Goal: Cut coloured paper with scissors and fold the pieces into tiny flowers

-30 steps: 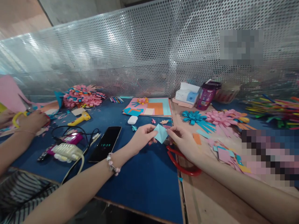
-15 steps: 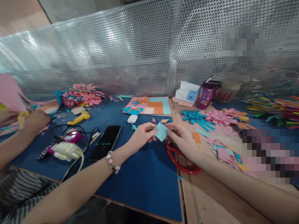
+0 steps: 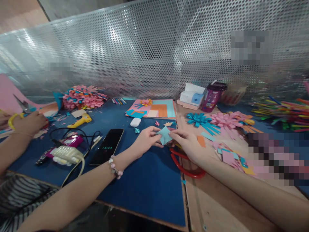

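A small folded square of light blue paper [image 3: 164, 136] is held up over the table, one corner pointing down. My left hand [image 3: 147, 139] pinches its left side between thumb and fingers. On the right, my right hand [image 3: 187, 141] has thumb and fingertips closed on the paper's other edge. Partly under my right wrist lie scissors with red handles [image 3: 190, 174]; their blades are mostly hidden. Tiny folded paper pieces lie just beyond: a pink one [image 3: 157, 123], a peach one [image 3: 168, 124] and a blue one [image 3: 137, 130].
A phone [image 3: 107, 147], a yellow glue gun [image 3: 80, 120] and a power strip with cables [image 3: 69, 154] lie left. A co-worker's hand [image 3: 29, 124] holds yellow-handled scissors. Coloured paper sheets [image 3: 160, 110], paper flowers [image 3: 227, 121] and a purple cup [image 3: 213, 98] stand farther back.
The blue paper has tilted slightly, and my right fingers have shifted toward its upper right edge. The co-worker's scissors hand has moved a little left. The whole view has shifted slightly.
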Motion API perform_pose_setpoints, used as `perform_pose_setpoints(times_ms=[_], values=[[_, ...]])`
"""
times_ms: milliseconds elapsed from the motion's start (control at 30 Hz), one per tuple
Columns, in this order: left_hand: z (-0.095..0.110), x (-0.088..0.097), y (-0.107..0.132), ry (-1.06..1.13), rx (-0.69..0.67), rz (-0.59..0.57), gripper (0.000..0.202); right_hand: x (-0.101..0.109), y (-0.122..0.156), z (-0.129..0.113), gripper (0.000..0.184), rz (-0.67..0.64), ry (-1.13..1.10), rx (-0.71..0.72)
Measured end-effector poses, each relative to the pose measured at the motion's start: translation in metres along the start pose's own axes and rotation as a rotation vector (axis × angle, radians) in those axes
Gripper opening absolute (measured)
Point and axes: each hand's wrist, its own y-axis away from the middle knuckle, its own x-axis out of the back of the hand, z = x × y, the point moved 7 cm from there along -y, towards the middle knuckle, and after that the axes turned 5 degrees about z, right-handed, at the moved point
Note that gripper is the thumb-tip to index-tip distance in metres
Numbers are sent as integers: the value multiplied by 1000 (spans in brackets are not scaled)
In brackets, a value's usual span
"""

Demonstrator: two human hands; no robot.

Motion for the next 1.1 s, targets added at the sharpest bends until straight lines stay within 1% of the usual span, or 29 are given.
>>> perform_pose_setpoints(times_ms=[67,133,200,267,367,433,500,533,600,667,767,833,933,1100], values=[[4,4,-1,-52,-61,32,23,1,-1,1,20,8,-30,10],[9,8,-3,-118,-117,47,20,1,0,0,27,1,-69,47],[12,10,-3,-159,-140,38,19,0,1,-3,33,-16,-68,89],[15,11,-3,-161,-136,16,17,-2,2,-4,31,-35,-18,115],[16,10,-2,-105,-89,-12,19,-2,3,-7,26,-40,21,125],[17,10,-2,-55,-61,-10,26,-1,3,-9,23,-25,34,124],[20,11,-1,-12,-60,-1,35,2,3,-11,20,6,53,129],[22,12,-1,9,-64,-4,36,3,3,-10,20,22,53,123],[24,10,0,30,-71,-35,32,7,1,-7,23,57,2,90],[25,9,1,5,-84,-71,29,9,-1,-1,26,81,-80,50],[22,7,1,-81,-105,-105,35,9,-2,2,27,88,-132,31],[20,7,1,-150,-126,-91,36,9,-2,1,26,85,-125,29],[22,9,1,-236,-201,-30,27,7,0,-1,26,79,-132,10],[29,7,3,-280,-305,3,20,7,1,-2,25,86,-149,15]])
